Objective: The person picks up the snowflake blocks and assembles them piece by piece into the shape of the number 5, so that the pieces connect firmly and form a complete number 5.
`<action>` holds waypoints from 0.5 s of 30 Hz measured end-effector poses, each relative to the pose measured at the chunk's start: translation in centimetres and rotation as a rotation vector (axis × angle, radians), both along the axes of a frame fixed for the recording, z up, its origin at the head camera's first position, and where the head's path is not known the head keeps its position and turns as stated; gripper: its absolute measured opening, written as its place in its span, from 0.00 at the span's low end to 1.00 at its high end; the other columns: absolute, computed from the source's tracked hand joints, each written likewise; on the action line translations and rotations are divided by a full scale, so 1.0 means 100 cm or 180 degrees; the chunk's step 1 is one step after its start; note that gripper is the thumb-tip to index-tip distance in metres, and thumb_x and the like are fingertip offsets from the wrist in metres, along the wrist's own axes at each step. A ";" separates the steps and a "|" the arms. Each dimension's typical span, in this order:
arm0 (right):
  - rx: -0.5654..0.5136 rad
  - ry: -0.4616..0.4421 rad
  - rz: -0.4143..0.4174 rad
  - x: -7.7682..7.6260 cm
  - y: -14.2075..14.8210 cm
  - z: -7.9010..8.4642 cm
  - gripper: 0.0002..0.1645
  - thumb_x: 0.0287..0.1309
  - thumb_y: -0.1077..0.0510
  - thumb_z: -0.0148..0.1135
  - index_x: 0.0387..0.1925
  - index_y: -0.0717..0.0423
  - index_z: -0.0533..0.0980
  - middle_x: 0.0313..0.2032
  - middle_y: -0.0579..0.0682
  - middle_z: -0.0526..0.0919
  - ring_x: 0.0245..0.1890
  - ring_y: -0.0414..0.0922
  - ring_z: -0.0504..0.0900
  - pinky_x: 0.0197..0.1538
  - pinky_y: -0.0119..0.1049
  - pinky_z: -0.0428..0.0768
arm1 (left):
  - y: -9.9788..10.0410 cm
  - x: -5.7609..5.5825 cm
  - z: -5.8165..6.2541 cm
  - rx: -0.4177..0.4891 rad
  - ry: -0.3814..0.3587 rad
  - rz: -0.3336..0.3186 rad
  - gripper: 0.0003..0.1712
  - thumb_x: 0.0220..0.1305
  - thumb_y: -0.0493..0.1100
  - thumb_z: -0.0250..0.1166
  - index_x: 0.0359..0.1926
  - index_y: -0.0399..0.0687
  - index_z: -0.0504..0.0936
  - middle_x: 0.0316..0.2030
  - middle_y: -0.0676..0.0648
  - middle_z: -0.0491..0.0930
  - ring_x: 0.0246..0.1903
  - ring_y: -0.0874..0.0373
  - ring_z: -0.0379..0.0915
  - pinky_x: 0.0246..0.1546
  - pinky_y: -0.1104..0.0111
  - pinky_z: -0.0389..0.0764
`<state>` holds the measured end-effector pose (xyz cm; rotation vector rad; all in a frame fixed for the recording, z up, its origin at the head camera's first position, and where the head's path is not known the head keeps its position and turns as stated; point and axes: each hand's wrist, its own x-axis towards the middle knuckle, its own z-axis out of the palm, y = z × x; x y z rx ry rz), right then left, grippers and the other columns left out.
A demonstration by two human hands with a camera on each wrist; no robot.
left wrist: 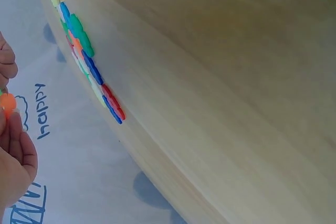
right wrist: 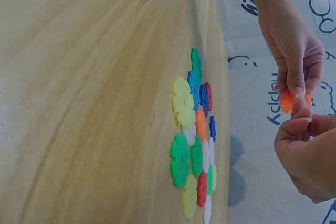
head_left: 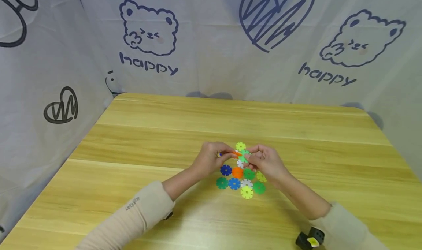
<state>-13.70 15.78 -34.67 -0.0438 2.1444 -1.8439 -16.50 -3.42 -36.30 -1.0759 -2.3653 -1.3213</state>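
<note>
My left hand (head_left: 212, 156) pinches an orange notched plastic disc (right wrist: 286, 103) between thumb and fingers. Facing it, my right hand (head_left: 267, 163) pinches a green notched disc (head_left: 244, 157) by its edge. The two discs meet between the hands, above the table; whether their slots interlock cannot be made out. Below them lie several loose discs, among them a dark blue disc (head_left: 225, 170), another orange disc (head_left: 237, 172) and a yellow disc (head_left: 247, 192). In the left wrist view the held orange disc (left wrist: 8, 102) shows at the left edge, and the green one is mostly hidden.
The discs lie flat on a wooden table (head_left: 132, 140), mostly under and in front of the hands. A white cloth (head_left: 211, 52) with drawn bears and hearts hangs behind the table. A black device (head_left: 310, 239) is strapped at the right wrist.
</note>
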 end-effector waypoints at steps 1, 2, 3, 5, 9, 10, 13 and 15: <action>-0.0025 -0.0009 0.0019 0.000 0.000 0.000 0.17 0.63 0.66 0.50 0.51 0.73 0.64 0.22 0.39 0.80 0.24 0.35 0.78 0.30 0.24 0.75 | 0.000 0.000 0.000 -0.0042 0.0045 -0.0002 0.03 0.54 0.30 0.65 0.30 0.33 0.84 0.29 0.40 0.85 0.26 0.56 0.81 0.26 0.83 0.76; -0.0040 -0.0019 0.0049 0.000 -0.001 -0.001 0.17 0.63 0.66 0.49 0.51 0.73 0.64 0.23 0.39 0.80 0.23 0.34 0.77 0.29 0.24 0.75 | -0.001 0.001 0.001 -0.0080 0.0067 -0.0007 0.03 0.54 0.30 0.65 0.30 0.34 0.84 0.29 0.41 0.85 0.26 0.57 0.81 0.27 0.83 0.76; -0.0053 -0.0027 0.0083 0.000 0.000 -0.001 0.16 0.63 0.66 0.49 0.50 0.72 0.64 0.23 0.40 0.80 0.23 0.35 0.76 0.29 0.24 0.74 | -0.002 0.001 0.002 -0.0126 0.0085 -0.0011 0.03 0.54 0.31 0.65 0.30 0.34 0.84 0.29 0.41 0.85 0.26 0.57 0.80 0.27 0.83 0.76; -0.0074 -0.0055 0.0151 -0.001 0.001 -0.002 0.15 0.63 0.65 0.49 0.49 0.71 0.64 0.23 0.40 0.81 0.23 0.35 0.75 0.29 0.24 0.74 | -0.003 0.002 0.002 -0.0229 0.0105 -0.0025 0.03 0.55 0.32 0.65 0.30 0.35 0.84 0.29 0.42 0.85 0.26 0.58 0.80 0.27 0.83 0.76; 0.0050 -0.0033 0.0271 -0.004 0.005 -0.004 0.18 0.64 0.61 0.51 0.51 0.70 0.66 0.25 0.41 0.82 0.24 0.37 0.75 0.30 0.26 0.75 | -0.007 0.002 0.003 -0.0322 -0.0125 -0.0049 0.04 0.58 0.33 0.63 0.32 0.36 0.84 0.31 0.42 0.85 0.23 0.55 0.79 0.24 0.82 0.76; 0.0099 -0.0018 0.0284 -0.005 0.007 -0.004 0.20 0.64 0.59 0.51 0.52 0.70 0.66 0.25 0.41 0.82 0.25 0.37 0.75 0.31 0.27 0.76 | -0.008 0.001 0.003 -0.0336 -0.0206 -0.0032 0.04 0.58 0.33 0.63 0.33 0.37 0.84 0.32 0.42 0.85 0.23 0.55 0.80 0.24 0.82 0.76; 0.0250 0.0073 0.0319 -0.007 0.012 -0.003 0.24 0.65 0.55 0.52 0.55 0.70 0.67 0.27 0.44 0.82 0.26 0.39 0.76 0.33 0.30 0.79 | -0.012 -0.001 0.003 -0.0295 -0.0497 0.0025 0.06 0.60 0.34 0.61 0.35 0.37 0.83 0.32 0.41 0.85 0.23 0.51 0.80 0.23 0.82 0.75; 0.0357 0.0144 0.0297 -0.010 0.016 -0.001 0.26 0.65 0.54 0.52 0.56 0.69 0.67 0.29 0.45 0.81 0.27 0.39 0.76 0.34 0.32 0.80 | -0.014 -0.002 0.003 -0.0258 -0.0568 0.0054 0.06 0.60 0.34 0.61 0.36 0.36 0.83 0.32 0.41 0.85 0.27 0.50 0.82 0.26 0.81 0.77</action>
